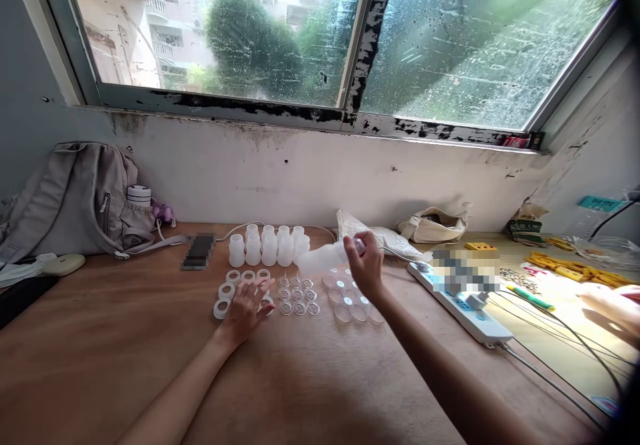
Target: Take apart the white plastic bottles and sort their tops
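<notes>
A: Which step are you on? I'd guess handling a single bottle (pixel 323 258): your right hand (pixel 366 265) has its fingers wrapped round one end, and it's tipped almost onto its side, just right of the standing bottles (pixel 269 250).

B: Yeah, same read. Your left hand (pixel 245 303) is over the white rings (pixel 226 294), fingers spread, not obviously pinching anything (can't tell if a fingertip is on one, your hand hides a few).

A: So what does the next move call for? I'd say a steady wrist on that bottle, because the clear rings (pixel 299 294) and clear discs (pixel 345 311) sit right near it on the table (pixel 280 378) and look easy to knock.

B: And on the left, a light touch, so you don't shove the rings out of line. What about containers?

A: The standing ones are frosted and bunched in rows; I can't make out anything inside. Same with the one you're holding.

B: Over to your left, the backpack (pixel 85 191) has a white-topped cup (pixel 139 196) in its side pocket. The pouch (pixel 425 228) by the wall gapes a bit, but whatever's in there is too dark to call.
</notes>
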Demonstrator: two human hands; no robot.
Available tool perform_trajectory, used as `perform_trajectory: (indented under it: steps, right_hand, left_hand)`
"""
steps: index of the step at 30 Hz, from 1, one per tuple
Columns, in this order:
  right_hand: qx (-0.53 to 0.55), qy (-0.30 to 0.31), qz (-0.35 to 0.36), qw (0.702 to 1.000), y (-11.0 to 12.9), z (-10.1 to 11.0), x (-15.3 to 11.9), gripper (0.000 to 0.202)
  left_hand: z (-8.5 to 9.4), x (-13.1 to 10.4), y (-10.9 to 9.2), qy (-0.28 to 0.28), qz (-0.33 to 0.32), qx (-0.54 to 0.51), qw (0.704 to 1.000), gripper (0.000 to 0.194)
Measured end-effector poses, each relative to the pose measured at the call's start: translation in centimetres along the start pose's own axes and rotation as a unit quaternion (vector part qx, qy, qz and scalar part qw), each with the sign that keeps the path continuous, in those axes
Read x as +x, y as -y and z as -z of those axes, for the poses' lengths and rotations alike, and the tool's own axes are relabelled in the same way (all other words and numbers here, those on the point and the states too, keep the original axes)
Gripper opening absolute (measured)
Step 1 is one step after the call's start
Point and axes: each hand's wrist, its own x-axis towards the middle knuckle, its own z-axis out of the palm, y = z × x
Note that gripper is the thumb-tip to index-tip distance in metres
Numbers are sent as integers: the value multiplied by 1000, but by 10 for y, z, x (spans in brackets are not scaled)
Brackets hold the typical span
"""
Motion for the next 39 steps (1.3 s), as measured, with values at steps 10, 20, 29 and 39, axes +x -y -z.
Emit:
perform_trajectory:
  steps: [10,20,29,39]
  right_hand:
    - [214,243,-90,942,12,-31,-102,33]
    - [199,226,-82,950,-6,-30,-113,40]
    - [132,175,120,968,-9,-18,-107,31]
    - [76,-39,-29,996,-45,4,-79,33]
  left_hand:
    - [5,-14,-38,-97,25,-160,982,48]
    - [27,-1,-45,88,165,-296,937,29]
    - [19,10,-50,221,335,-548,734,42]
    - [24,3,-16,216,461,-667,544,45]
